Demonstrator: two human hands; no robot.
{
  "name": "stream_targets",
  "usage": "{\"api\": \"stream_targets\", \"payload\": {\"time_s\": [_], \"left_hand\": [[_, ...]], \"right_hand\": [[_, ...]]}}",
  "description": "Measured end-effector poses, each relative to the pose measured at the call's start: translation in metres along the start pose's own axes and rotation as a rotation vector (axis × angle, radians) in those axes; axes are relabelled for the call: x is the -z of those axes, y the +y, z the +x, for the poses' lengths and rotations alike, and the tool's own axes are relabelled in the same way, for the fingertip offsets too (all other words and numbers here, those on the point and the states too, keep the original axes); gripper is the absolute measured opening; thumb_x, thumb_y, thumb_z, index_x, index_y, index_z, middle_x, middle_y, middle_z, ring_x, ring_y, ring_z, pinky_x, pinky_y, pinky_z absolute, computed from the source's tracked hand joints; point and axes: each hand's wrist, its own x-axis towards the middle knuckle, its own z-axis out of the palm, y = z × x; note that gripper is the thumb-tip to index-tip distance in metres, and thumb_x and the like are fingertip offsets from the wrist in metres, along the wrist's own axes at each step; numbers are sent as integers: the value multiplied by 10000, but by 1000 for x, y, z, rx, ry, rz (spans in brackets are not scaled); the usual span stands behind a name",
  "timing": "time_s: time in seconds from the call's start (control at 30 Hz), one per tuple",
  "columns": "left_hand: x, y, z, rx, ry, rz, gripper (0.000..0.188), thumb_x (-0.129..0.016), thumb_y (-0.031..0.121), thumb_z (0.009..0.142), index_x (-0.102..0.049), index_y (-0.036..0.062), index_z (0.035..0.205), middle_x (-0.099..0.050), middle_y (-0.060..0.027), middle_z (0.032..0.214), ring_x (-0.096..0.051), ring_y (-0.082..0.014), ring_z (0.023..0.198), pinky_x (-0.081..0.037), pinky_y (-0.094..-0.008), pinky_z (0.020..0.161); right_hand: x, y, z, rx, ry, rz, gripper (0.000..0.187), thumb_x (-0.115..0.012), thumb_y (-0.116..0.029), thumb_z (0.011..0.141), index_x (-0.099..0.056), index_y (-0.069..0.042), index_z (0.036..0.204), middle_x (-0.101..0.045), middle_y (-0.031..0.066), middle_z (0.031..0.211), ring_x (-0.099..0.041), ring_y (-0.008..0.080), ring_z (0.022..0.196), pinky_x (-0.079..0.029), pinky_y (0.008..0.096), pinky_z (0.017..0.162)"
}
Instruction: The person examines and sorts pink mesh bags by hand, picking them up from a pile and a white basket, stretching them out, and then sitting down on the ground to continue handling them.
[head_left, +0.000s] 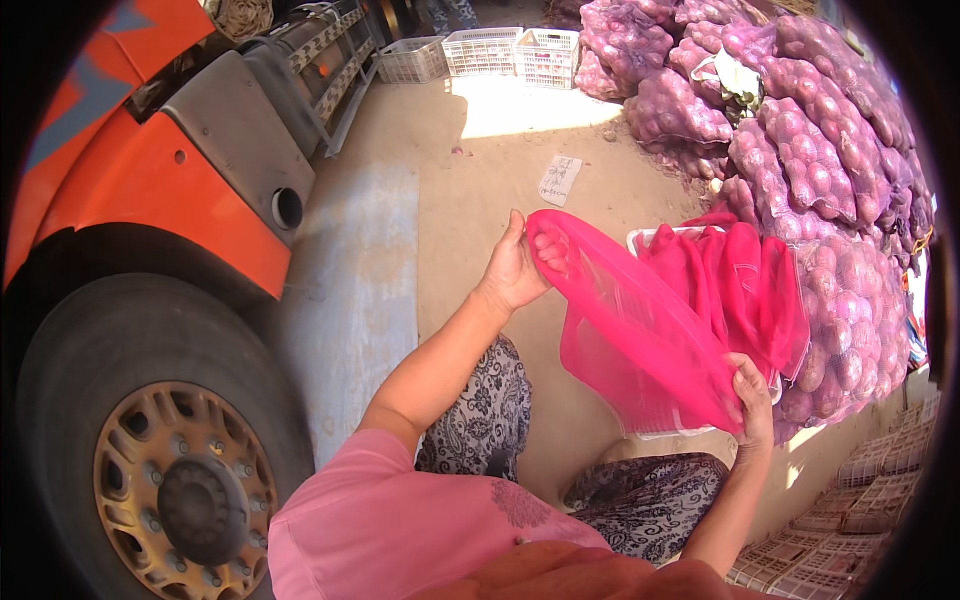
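A bright pink mesh bag (620,345) is stretched between my two hands, its mouth pulled into a long loop. My left hand (517,264) grips the far left end of the rim, fingers curled inside the opening. At the near right end, my right hand (751,398) pinches the rim between thumb and fingers. The bag hangs over a white plastic crate (684,433), which it partly hides. More folded pink mesh bags (752,285) are heaped on that crate, just beyond the held one.
Purple mesh sacks of onions (800,150) are piled to the right. White crates (485,52) stand at the back, others (835,530) at lower right. An orange truck (150,190) with a large wheel (170,450) is at left. A paper sheet (560,180) lies on the ground.
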Motion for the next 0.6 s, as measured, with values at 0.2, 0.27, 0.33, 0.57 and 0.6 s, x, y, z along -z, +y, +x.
{"api": "stream_targets", "payload": {"time_s": [0.2, 0.27, 0.33, 0.57, 0.6], "left_hand": [[13, -2, 7, -248, 300, 752, 257, -509, 211, 933, -498, 81, 1154, -576, -26, 974, -565, -135, 887, -503, -311, 772], [17, 1, 7, -275, 326, 711, 263, -494, 137, 937, -485, 77, 1193, -578, -33, 1003, -569, -133, 899, -511, -313, 770], [18, 2, 8, -339, 289, 607, 263, -469, 105, 943, -478, 70, 1203, -575, -35, 995, -567, -127, 879, -515, -299, 743], [18, -7, 0, 79, -54, 1183, 295, -491, 240, 948, -523, 30, 1151, -539, -24, 745, -486, -112, 612, -425, -238, 555], [16, -15, -4, 161, -145, 1392, 331, -495, 295, 943, -538, 27, 1132, -522, -13, 695, -461, -103, 581, -402, -224, 531]], "right_hand": [[-30, -4, -7, 244, -32, -212, 671, -810, -303, 658, -477, -21, 1168, -572, 61, 1045, -557, 131, 795, -481, 261, 692], [-33, -8, -9, 216, 65, -496, 464, -688, -14, 703, -483, -9, 1119, -588, 99, 947, -559, 174, 950, -418, 309, 880], [-23, 4, 2, 214, 185, -831, 414, -624, 60, 699, -490, -2, 1086, -579, 125, 946, -559, 177, 937, -411, 292, 877], [46, 15, 10, 540, 681, -443, 240, -520, 43, 833, -542, 30, 1071, -597, 108, 978, -593, 219, 907, -463, 292, 839], [57, 16, 8, 518, 572, -135, 257, -516, 38, 845, -533, 26, 1101, -599, 112, 995, -599, 221, 913, -477, 306, 844]]}}
